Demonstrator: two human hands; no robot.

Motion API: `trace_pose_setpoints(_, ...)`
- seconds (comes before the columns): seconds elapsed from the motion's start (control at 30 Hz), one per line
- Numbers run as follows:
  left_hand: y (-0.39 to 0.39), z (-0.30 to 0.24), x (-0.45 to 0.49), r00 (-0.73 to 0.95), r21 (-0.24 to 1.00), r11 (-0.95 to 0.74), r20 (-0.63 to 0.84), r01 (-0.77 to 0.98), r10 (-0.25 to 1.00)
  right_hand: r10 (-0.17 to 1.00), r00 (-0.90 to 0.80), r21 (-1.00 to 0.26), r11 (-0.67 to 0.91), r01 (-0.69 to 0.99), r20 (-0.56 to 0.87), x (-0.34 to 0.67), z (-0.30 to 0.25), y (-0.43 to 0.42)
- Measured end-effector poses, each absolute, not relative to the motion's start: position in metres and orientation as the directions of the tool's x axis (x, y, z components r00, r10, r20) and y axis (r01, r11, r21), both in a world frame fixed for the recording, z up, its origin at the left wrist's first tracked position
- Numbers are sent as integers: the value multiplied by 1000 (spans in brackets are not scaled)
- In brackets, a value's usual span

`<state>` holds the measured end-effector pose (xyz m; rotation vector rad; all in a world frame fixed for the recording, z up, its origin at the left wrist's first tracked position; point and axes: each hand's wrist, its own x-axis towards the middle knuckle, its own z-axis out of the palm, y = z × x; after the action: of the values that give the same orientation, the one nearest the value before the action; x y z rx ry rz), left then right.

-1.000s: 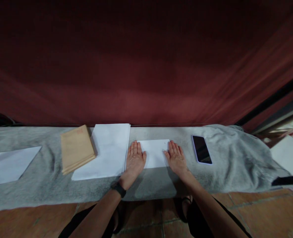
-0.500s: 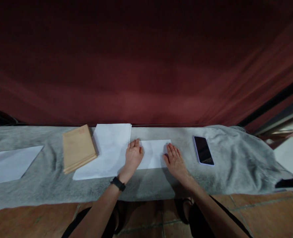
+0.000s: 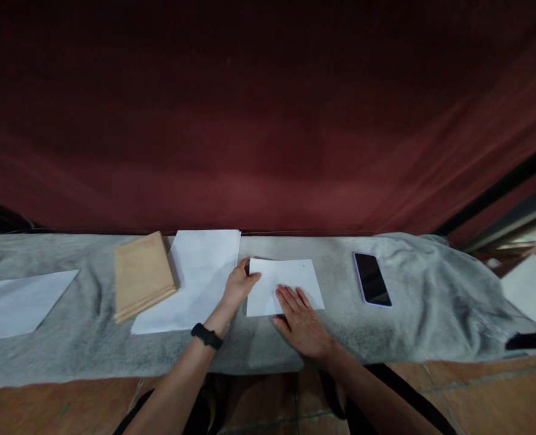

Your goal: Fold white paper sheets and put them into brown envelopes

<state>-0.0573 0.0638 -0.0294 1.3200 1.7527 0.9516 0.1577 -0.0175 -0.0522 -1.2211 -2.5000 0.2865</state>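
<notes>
A small white sheet of paper (image 3: 263, 296), perhaps folded, lies on the grey cloth in front of me. My left hand (image 3: 239, 285) pinches its upper left edge between thumb and fingers, the fingertips partly behind the sheet. Flat on the lower middle of the paper rests my right hand (image 3: 300, 320), palm down with its fingers stretched out. A dark watch is on my left wrist. Just left of my left hand is a stack of larger white sheets (image 3: 202, 272).
Several brown envelopes (image 3: 143, 275) overlap the white stack. Another white sheet (image 3: 18, 305) lies at the far left. A phone (image 3: 371, 278) with a pale purple edge sits to the right on the grey cloth (image 3: 431, 302). Behind hangs a dark red curtain (image 3: 268, 151).
My right hand has slid left from the paper's right edge onto its lower middle. The left hand has gone from lying on the left edge to pinching it.
</notes>
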Motion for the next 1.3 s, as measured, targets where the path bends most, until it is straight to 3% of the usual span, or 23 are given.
trace_pose_setpoints(0.1, 61, -30, -57, -242, 962, 242, -206, 128, 948, 796, -564, -326, 605, 727, 221, 153, -51, -20)
trace_pose_setpoints(0.27, 51, -8, -50, -136, 947, 272, -296, -169, 946, 842, -474, -390, 539, 746, 258, 148, -45, -15)
trace_pose_setpoints(0.4, 51, 8, -45, -32, 922, 231, -254, -311, 967, 910, -308, -694, 412, 590, 278, 159, -26, 8)
trace_pose_setpoints(0.47, 52, 8, -43, -72, 951, 187, -211, -245, 975, 963, -147, -881, 266, 391, 225, 167, -11, 21)
trace_pose_setpoints(0.53, 52, 5, -42, -137, 983, 115, -135, -145, 981, 992, 4, -980, 128, 151, 130, 174, 1, 31)
trace_pose_setpoints(0.63, 48, 3, -39, -117, 992, 26, -40, -123, 992, 997, 78, -990, -6, -141, -17, 177, 9, 39)
trace_pose_setpoints(0.7, 45, 5, -38, -27, 984, 68, -73, -164, 997, 994, 56, -971, -78, -224, -93, 175, 6, 40)
trace_pose_setpoints(0.83, 42, 7, -39, 52, 973, 198, -193, -117, 980, 979, 55, -945, -172, -277, -194, 171, -8, 41)
trace_pose_setpoints(0.93, 45, 4, -43, 40, 986, 168, -167, -17, 985, 969, 18, -915, -226, -333, -246, 176, -14, 44)
trace_pose_setpoints(1.07, 54, 3, -55, 223, 983, 168, -181, 74, 958, 952, -38, -891, -297, -344, -303, 193, -14, 50)
trace_pose_setpoints(1.2, 63, 5, -69, 218, 962, 80, -140, 261, 966, 926, -62, -906, -377, -194, -372, 212, -14, 50)
trace_pose_setpoints(1.3, 68, 7, -71, 126, 829, -84, 16, 553, 992, 906, -185, -919, -394, -34, -381, 220, -15, 43)
